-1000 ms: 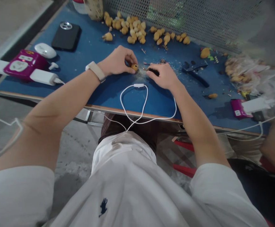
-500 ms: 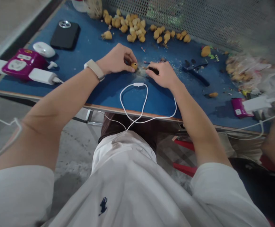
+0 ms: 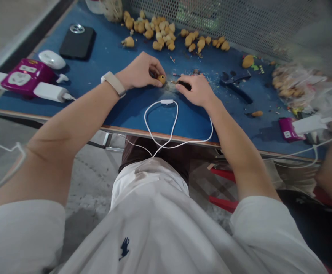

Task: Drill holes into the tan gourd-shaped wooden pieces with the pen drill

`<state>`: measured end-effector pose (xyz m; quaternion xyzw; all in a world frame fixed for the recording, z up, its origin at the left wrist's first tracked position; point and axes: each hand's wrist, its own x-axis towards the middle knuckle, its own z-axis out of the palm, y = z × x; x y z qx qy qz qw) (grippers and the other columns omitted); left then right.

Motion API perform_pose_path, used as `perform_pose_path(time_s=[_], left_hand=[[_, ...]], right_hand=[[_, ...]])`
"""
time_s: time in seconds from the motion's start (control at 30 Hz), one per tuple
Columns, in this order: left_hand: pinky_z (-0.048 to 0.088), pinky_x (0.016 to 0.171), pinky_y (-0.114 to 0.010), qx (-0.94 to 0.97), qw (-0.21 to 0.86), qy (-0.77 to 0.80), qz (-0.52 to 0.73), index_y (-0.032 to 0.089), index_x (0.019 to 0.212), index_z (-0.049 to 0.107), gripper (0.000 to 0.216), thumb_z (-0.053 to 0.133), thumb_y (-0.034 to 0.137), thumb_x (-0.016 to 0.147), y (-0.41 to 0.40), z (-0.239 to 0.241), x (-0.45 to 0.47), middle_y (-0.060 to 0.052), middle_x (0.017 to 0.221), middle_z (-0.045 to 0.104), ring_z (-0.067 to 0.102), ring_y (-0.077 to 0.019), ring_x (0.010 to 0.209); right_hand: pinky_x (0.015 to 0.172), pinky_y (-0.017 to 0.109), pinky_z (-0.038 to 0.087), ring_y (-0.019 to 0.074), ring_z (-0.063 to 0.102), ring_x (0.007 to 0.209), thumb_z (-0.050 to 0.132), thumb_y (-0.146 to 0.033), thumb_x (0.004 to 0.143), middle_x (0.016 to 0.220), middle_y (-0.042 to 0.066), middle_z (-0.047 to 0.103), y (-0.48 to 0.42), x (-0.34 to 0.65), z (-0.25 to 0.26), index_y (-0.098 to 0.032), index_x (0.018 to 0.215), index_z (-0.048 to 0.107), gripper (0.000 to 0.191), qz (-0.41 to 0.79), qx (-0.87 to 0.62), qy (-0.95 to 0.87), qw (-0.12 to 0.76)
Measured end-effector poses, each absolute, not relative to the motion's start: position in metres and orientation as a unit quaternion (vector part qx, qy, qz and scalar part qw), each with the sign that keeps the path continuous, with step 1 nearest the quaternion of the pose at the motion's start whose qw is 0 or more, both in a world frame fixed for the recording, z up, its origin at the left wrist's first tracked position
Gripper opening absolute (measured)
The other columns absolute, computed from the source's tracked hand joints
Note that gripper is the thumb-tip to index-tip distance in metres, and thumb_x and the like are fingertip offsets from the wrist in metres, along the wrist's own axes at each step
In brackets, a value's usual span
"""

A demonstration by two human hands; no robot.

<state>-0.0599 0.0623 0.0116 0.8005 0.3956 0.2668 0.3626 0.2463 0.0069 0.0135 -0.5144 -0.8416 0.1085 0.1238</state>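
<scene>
My left hand (image 3: 141,72) pinches a small yellow-brown round piece (image 3: 162,79) against the blue table top (image 3: 103,72). A pale watch band sits on that wrist. My right hand (image 3: 196,90) is closed round a small dark tool (image 3: 184,85) whose tip points at the piece. The two hands are almost touching at the middle of the table. A white cable (image 3: 166,125) loops on the table just in front of them.
A heap of similar yellow pieces (image 3: 160,32) lies at the back by a mesh screen. A black phone (image 3: 77,41), a white earbud case (image 3: 52,59) and a magenta power strip (image 3: 26,74) are at the left. Dark pliers (image 3: 236,82) and a plastic bag (image 3: 297,89) lie right.
Both hands stay where they were on the piece and the tool; only the view has shifted slightly.
</scene>
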Motion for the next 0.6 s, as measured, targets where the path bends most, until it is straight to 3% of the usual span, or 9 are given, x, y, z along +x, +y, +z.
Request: perform_pose_path(time_s=[0.27,0.6], left_hand=[[0.07,0.126,-0.068,0.815,0.339,0.387,0.267,0.05,0.095,0.091,0.042,0.1,0.078,0.066,0.0633,0.0122,-0.0595,0.014,0.116,0.096,0.078,-0.0353,0.116],[0.068,0.127,-0.074,0.806,0.353,0.391,0.268,0.053,0.093,0.092,0.038,0.102,0.076,0.064,0.062,0.013,-0.0587,0.012,0.113,0.096,0.077,-0.0397,0.118]], right_hand=[[0.137,0.073,0.064,0.0517,0.086,0.146,0.045,-0.089,0.123,0.152,0.013,0.096,0.0083,0.2449,0.0145,-0.04,0.149,0.091,0.073,0.103,-0.518,-0.841,0.116],[0.133,0.073,0.066,0.0514,0.087,0.142,0.041,-0.096,0.122,0.145,0.014,0.097,0.0101,0.2463,0.0116,-0.04,0.15,0.092,0.081,0.099,-0.516,-0.842,0.121]])
